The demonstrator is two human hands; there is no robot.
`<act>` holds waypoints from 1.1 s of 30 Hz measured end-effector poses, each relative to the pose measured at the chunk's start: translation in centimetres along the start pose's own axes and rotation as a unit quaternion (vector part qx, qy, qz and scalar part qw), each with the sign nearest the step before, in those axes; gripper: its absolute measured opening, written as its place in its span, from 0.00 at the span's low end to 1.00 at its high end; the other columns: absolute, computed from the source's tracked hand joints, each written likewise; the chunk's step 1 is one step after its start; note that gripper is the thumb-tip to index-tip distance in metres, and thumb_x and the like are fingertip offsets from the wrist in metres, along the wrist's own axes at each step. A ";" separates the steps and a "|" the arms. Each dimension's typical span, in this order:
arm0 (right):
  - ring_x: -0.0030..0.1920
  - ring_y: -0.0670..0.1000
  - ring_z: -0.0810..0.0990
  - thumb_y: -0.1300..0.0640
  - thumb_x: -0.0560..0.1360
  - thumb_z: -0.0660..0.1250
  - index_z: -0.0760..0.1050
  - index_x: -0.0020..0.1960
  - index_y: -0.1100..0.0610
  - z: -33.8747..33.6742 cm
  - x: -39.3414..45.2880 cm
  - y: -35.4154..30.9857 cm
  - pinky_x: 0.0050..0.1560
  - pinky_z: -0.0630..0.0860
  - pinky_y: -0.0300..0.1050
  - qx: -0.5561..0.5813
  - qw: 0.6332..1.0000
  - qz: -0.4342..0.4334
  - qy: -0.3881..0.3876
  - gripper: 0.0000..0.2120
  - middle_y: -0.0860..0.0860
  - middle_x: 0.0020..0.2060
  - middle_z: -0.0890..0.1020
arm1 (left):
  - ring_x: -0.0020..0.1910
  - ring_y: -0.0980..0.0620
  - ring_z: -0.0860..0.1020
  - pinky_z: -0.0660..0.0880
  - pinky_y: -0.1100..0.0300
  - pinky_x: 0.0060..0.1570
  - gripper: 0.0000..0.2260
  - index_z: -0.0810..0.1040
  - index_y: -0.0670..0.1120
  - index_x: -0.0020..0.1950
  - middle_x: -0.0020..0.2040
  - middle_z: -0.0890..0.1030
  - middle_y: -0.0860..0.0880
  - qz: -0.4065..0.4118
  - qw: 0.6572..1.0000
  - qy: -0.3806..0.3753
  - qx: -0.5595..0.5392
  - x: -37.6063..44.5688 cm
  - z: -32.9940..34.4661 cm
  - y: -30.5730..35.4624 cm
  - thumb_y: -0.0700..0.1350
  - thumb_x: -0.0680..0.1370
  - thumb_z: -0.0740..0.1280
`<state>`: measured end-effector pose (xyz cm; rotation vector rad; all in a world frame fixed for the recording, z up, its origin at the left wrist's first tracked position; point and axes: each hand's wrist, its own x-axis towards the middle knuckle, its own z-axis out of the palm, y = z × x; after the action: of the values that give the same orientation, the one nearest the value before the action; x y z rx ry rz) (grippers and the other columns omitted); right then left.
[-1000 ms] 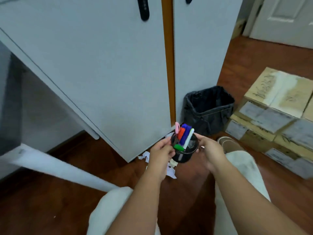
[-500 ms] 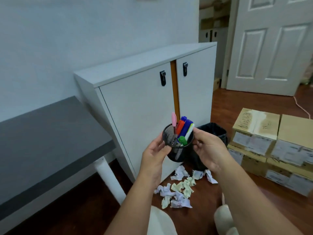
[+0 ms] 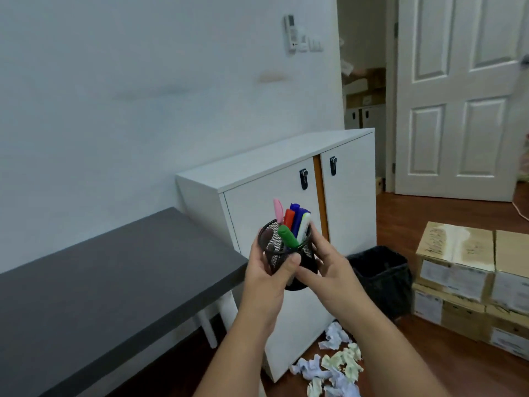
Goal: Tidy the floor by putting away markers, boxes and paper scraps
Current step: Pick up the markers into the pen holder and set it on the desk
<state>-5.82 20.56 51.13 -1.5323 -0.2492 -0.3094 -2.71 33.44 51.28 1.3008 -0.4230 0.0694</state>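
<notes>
I hold a black mesh pen cup [image 3: 273, 249] at chest height in front of the white cabinet [image 3: 289, 173]. Several markers [image 3: 293, 224] stand in it: pink, red, blue, green and a white one. My left hand [image 3: 267, 277] wraps the cup's left side with the thumb across its front. My right hand [image 3: 329, 265] holds its right side. Crumpled paper scraps [image 3: 335, 365], white and pale yellow, lie on the wooden floor at the cabinet's foot. Stacked cardboard boxes [image 3: 463, 270] sit at the right.
A dark grey table [image 3: 100, 285] on white legs stands at the left, against the cabinet. A black waste bin [image 3: 383, 276] with a liner sits between cabinet and boxes. A white panel door [image 3: 458, 96] stands open at the back right.
I have risen from near the floor: the view climbed and the cup came up with both hands to above table height. The scraps now lie far below.
</notes>
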 end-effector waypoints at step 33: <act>0.62 0.48 0.76 0.63 0.73 0.71 0.58 0.76 0.43 25.6 18.6 4.8 0.66 0.72 0.46 -0.146 0.965 0.030 -0.216 0.39 0.46 0.61 0.75 | 0.58 0.48 0.81 0.76 0.50 0.62 0.29 0.63 0.47 0.74 0.67 0.76 0.46 -0.090 0.949 0.076 0.291 7.1 -32.6 6.6 0.37 0.76 0.71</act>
<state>14.12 45.45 53.83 -1.8888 -0.5172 0.0448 10.60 64.67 53.15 1.8974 -0.1474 0.1489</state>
